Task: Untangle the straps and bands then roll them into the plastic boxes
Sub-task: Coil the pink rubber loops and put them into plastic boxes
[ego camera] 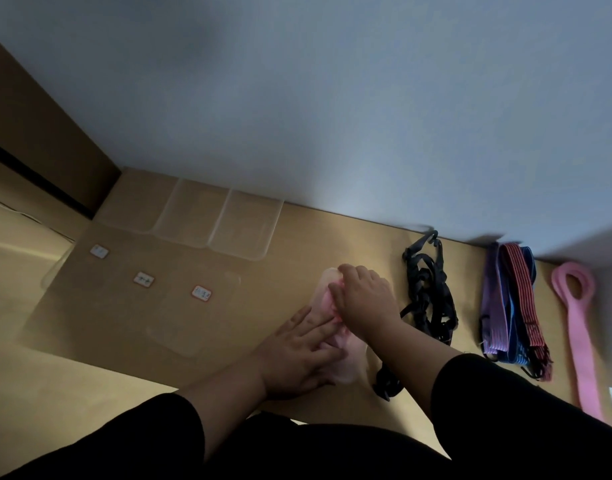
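Observation:
A pale pink band (346, 358) lies on the tan table in front of me. My left hand (297, 355) presses flat on its near part with straight fingers. My right hand (363, 296) curls over the far part of the band, where it bunches up in a brighter pink fold. Right of my hands lies a tangle of black straps (429, 296). Further right is a bundle of purple, blue and red striped bands (509, 306), then a pink loop band (578, 317). Clear plastic boxes (242, 230) stand in a row at the back against the wall.
Clear lids with small labels (201, 293) lie flat on the table left of my hands. A dark brown panel (37, 133) stands at the back left. The white wall borders the table's far edge. Another black strap piece (387, 386) lies near my right forearm.

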A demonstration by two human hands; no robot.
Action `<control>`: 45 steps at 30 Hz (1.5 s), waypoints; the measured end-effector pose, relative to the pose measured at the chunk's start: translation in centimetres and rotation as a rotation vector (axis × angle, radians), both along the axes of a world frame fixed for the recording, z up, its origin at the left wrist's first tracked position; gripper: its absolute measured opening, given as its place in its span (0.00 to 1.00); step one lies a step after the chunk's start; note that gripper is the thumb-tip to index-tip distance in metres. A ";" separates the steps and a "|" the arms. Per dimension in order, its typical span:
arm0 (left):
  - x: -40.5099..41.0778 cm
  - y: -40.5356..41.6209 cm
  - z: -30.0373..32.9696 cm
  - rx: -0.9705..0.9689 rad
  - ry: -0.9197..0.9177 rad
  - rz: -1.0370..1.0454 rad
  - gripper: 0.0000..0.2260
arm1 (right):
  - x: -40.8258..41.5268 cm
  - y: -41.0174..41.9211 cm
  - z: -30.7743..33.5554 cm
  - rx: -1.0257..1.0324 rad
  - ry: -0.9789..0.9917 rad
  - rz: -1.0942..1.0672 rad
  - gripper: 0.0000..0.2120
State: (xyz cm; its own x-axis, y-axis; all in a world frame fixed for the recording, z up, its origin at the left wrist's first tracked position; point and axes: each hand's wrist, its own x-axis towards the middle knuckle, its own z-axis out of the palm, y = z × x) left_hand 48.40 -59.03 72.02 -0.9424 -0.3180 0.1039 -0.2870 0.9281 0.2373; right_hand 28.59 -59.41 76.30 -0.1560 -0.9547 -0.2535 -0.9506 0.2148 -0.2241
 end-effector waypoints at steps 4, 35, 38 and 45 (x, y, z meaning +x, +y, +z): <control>0.6 -0.4 -0.4 -0.007 -0.044 0.003 0.25 | 0.3 0.0 -0.5 0.014 0.046 0.049 0.25; -0.7 0.7 1.0 0.202 -0.109 0.197 0.39 | -0.3 3.7 -0.7 0.074 -0.050 0.088 0.39; -0.7 0.0 2.0 0.231 -0.280 0.300 0.50 | -0.4 6.2 -0.5 0.118 0.026 0.162 0.42; -1.1 0.4 1.7 0.229 -0.340 0.328 0.51 | -1.0 8.0 -1.1 0.139 0.077 0.282 0.52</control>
